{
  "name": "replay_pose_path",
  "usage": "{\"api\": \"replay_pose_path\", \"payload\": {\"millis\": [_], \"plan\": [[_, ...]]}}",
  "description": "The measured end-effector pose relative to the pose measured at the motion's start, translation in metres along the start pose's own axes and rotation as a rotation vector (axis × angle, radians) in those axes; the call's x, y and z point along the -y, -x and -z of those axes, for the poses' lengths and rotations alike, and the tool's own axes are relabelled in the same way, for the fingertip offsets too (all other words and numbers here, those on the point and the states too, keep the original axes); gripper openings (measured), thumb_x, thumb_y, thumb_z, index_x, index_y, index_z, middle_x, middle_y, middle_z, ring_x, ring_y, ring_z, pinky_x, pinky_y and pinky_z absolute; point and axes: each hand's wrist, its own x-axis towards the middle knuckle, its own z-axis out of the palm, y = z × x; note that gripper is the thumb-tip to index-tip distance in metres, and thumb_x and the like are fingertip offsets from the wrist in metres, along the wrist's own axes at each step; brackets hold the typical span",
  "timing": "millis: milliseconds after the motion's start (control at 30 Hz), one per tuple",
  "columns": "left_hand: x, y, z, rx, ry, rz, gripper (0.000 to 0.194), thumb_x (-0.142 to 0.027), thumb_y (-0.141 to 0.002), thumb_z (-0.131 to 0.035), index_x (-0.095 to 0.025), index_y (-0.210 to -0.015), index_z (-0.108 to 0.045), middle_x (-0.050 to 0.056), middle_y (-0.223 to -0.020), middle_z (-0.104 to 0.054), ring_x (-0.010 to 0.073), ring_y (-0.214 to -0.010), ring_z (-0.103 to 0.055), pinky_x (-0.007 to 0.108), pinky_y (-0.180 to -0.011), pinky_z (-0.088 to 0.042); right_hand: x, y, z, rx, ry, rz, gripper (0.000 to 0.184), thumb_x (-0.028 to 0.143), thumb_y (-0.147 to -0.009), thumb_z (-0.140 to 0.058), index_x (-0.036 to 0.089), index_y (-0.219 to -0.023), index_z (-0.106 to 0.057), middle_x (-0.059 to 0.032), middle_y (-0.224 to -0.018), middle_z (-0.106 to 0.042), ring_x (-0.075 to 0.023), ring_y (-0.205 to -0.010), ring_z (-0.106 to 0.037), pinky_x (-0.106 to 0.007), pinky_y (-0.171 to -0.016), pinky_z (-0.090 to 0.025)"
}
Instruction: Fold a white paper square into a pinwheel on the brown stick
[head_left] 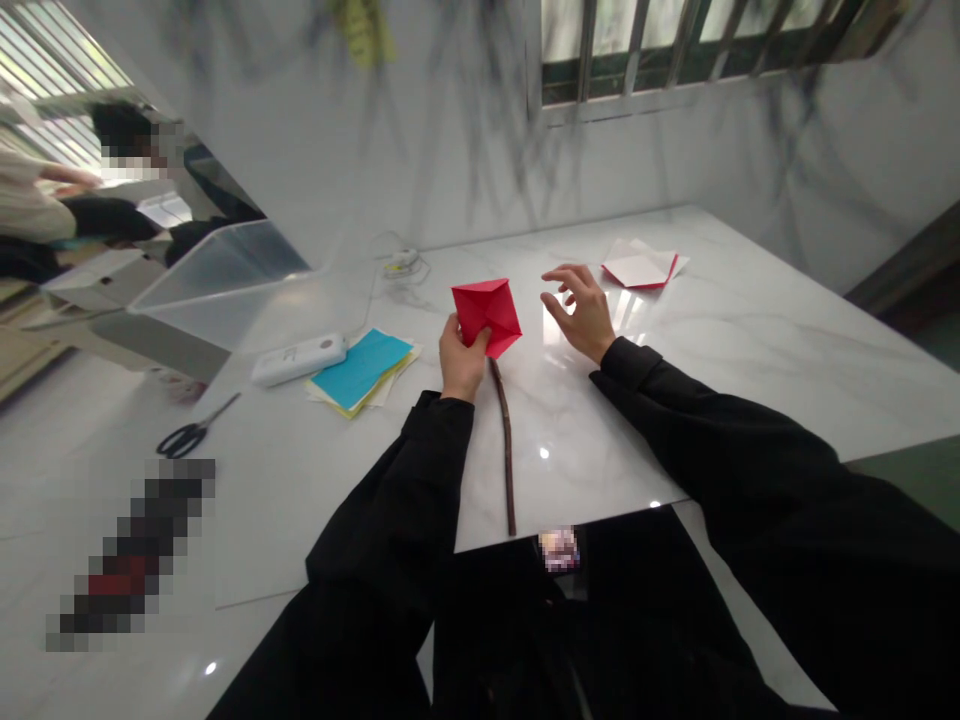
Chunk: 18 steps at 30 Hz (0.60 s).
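Two black sleeves fill the lower frame, nearest the camera, reaching out over a white marbled surface (750, 330). The left hand (459, 360) holds a folded red paper (487, 315) raised just above the surface; its grip is pressed together on the paper's lower left edge, thumb in front and fingers behind. The right hand (581, 310) hovers just beside the paper without touching it, fingers spread and slightly curled, holding nothing. A thin dark stick (506, 450) lies on the surface, running from just under the left hand toward the near edge; whether its far tip touches the paper cannot be told.

To the left lie a stack of coloured paper (364, 368) with a blue sheet on top, a white oblong case (298, 359), and scissors (191, 432). A clear plastic box (217, 275) stands behind them. A second folded paper, white and red (641, 268), lies well apart beyond the right hand. Another person sits at far left, in the background.

Risks, as judged from this arrangement: the paper is held at one edge only, so a tight pinch could crease or flatten its folds, while a loose one could let it tip or drop. The stick lies close to the near edge and beside the left sleeve; a sweep of that forearm could roll it off the surface.
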Motion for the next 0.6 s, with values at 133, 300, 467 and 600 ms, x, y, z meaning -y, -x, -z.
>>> {"api": "replay_pose_path", "payload": {"millis": [133,300,467,600], "plan": [[-0.01,0.011,-0.005,0.044,-0.06,-0.09,0.023,-0.027,-0.078,-0.077,-0.023,-0.097,-0.065,0.003,-0.092,-0.071,0.0206,-0.09,-0.068,0.029,-0.08,-0.055,0.036,0.014,-0.006,0.023,-0.027,0.117,0.052,0.04,-0.093,-0.067,0.029,-0.142,-0.055,-0.0117,-0.152,-0.045,-0.0339,-0.132,-0.051,-0.054,-0.106,-0.051],[-0.016,0.02,-0.006,0.108,-0.164,-0.14,0.028,-0.048,-0.093,-0.067,-0.021,-0.093,-0.068,0.004,-0.084,-0.07,0.0204,-0.083,-0.067,0.027,-0.074,-0.051,0.038,0.018,-0.02,0.015,-0.079,0.234,0.054,0.02,-0.091,-0.064,0.025,-0.143,-0.052,-0.0133,-0.148,-0.05,-0.03,-0.133,-0.053,-0.051,-0.112,-0.05],[-0.017,0.018,-0.004,0.1,-0.233,-0.073,0.055,-0.067,-0.096,-0.051,-0.018,-0.075,-0.064,0.003,-0.058,-0.059,0.0201,-0.067,-0.063,0.028,-0.063,-0.048,0.031,0.014,-0.023,-0.074,-0.189,0.163,0.048,0.013,-0.094,-0.053,0.027,-0.139,-0.054,-0.0102,-0.14,-0.055,-0.0214,-0.11,-0.065,-0.039,-0.09,-0.062],[-0.016,0.021,-0.006,0.102,-0.225,-0.033,0.053,-0.065,-0.092,-0.058,-0.018,-0.069,-0.062,0.003,-0.055,-0.058,0.0176,-0.058,-0.059,0.027,-0.055,-0.043,0.029,0.01,-0.014,-0.126,-0.194,0.124,0.036,0.014,-0.091,-0.059,0.025,-0.125,-0.06,-0.01,-0.144,-0.053,-0.0236,-0.112,-0.064,-0.042,-0.091,-0.062]]}}
